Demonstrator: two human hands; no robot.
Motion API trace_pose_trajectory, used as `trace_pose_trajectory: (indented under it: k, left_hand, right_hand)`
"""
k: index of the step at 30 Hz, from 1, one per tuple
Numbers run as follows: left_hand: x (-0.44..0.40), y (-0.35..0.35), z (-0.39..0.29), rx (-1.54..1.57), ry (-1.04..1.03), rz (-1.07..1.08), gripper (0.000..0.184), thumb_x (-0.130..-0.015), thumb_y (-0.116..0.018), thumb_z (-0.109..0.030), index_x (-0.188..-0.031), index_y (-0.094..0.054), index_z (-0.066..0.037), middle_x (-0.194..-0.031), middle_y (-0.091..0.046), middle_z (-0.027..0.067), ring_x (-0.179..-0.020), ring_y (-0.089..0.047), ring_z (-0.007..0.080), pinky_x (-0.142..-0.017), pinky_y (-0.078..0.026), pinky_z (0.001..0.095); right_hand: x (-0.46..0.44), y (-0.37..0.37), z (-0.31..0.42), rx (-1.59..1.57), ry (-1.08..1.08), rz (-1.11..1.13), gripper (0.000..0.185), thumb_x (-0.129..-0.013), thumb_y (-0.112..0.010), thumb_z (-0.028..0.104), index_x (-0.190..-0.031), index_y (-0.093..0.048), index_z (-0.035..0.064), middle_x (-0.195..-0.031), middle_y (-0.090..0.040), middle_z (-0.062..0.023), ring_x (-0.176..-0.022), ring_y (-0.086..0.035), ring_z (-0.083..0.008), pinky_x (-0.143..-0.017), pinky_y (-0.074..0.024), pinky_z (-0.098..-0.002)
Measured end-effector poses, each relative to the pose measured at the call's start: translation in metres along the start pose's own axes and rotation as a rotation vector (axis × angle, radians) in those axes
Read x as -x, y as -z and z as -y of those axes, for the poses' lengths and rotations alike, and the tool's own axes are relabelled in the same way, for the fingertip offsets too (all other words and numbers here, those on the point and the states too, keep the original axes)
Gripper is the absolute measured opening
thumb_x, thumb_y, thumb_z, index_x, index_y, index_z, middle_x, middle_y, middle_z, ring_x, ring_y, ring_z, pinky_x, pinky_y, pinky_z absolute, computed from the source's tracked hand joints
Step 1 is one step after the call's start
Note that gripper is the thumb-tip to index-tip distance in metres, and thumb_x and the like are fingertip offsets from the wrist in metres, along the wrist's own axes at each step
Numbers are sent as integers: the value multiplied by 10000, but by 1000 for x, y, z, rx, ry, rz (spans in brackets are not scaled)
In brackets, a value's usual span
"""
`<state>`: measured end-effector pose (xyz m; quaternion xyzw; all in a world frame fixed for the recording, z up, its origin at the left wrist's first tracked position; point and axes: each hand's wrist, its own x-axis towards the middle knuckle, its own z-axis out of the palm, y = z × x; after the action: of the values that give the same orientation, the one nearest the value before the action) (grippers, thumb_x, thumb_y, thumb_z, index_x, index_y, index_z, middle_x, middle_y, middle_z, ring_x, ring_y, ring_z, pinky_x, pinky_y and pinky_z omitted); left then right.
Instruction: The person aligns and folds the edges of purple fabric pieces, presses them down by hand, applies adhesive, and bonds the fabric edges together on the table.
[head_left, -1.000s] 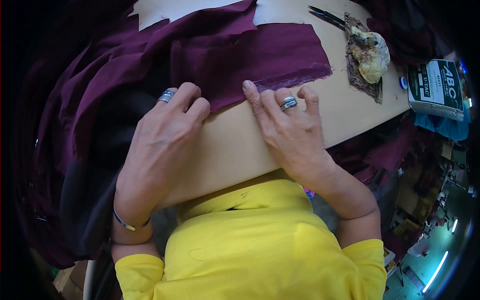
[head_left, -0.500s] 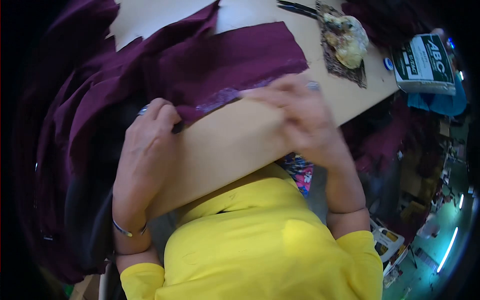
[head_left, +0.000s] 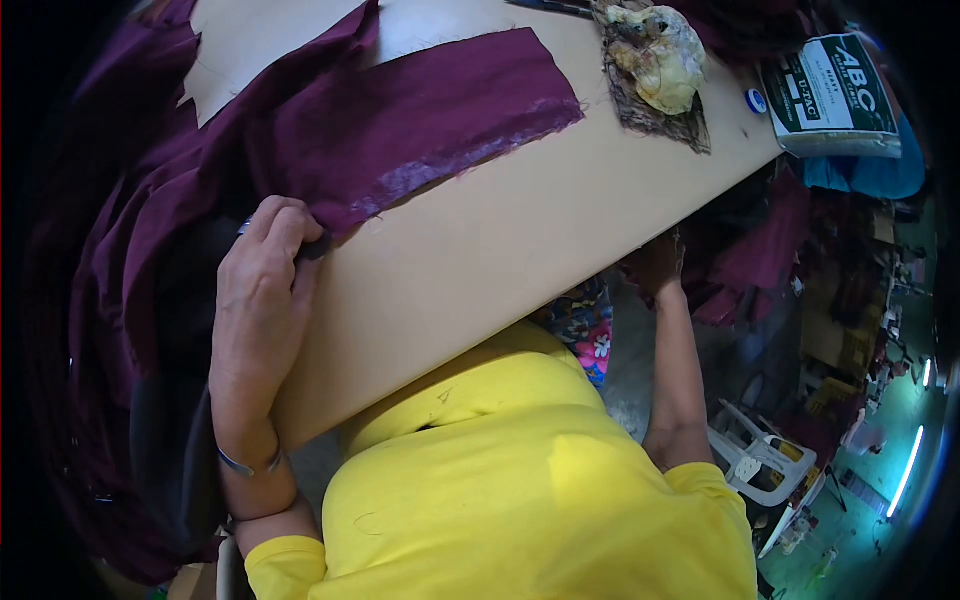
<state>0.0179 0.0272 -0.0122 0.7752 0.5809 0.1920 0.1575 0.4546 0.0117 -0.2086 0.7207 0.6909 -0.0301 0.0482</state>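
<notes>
My left hand (head_left: 262,290) is closed at the near corner of a maroon cloth (head_left: 430,105), fingers pinched on its edge; a bit of dark material shows at the fingertips. Along the near edge of the cloth runs a shiny, whitish smear, with frayed threads. My right hand (head_left: 656,265) is low beside the table edge, in shadow and partly behind the edge, so its fingers and anything in them cannot be made out.
On the tan table (head_left: 500,230) sits a yellowish, crusty lump (head_left: 660,60) on a dark mottled piece. Nearby are a blue cap (head_left: 756,101) and a container labelled ABC (head_left: 830,95). More maroon cloth (head_left: 750,255) hangs beyond the edge, above a white plastic stool (head_left: 765,465).
My right hand has left the smeared cloth edge and dropped down past the table edge. My left hand stays at the cloth corner. The whole view has shifted slightly.
</notes>
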Motion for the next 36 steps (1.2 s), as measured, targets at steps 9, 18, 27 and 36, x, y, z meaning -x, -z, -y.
trace_pose_trajectory:
  k: [9,18,27,36]
  left_hand:
    - [0,0,-3,-42,-7,14,236,-654,-599,114,-852,-497,34,-921,-539,132,-846,-567,314,-733,-450,349]
    - [1,0,-1,-26,-47,-5,238,-655,-577,116,-861,-493,32,-917,-533,132,-856,-557,318,-743,-444,351]
    - [2,-3,4,-40,-44,-13,188,-681,-575,76,-847,-500,27,-914,-533,127,-847,-553,315,-737,-449,363]
    - [4,-3,6,-9,-34,-14,205,-666,-576,90,-845,-503,21,-901,-527,122,-829,-557,310,-709,-456,367]
  right_hand:
    - [-10,-37,-16,42,-58,96,825,-600,-772,279,-1310,-369,160,-1423,-231,-128,-1304,-239,-347,-911,-343,-569]
    - [32,24,27,98,17,-80,484,-662,-690,186,-1119,-548,119,-1273,-416,-153,-1176,-394,-327,-872,-367,-512]
    - [35,144,72,-502,98,-866,244,-780,-562,-4,-1018,-602,32,-1023,-493,-101,-1016,-432,-221,-876,-360,-330]
    - [3,173,247,-709,713,-164,397,-723,-610,145,-1120,-604,160,-973,-514,-28,-892,-473,-208,-832,-281,-392]
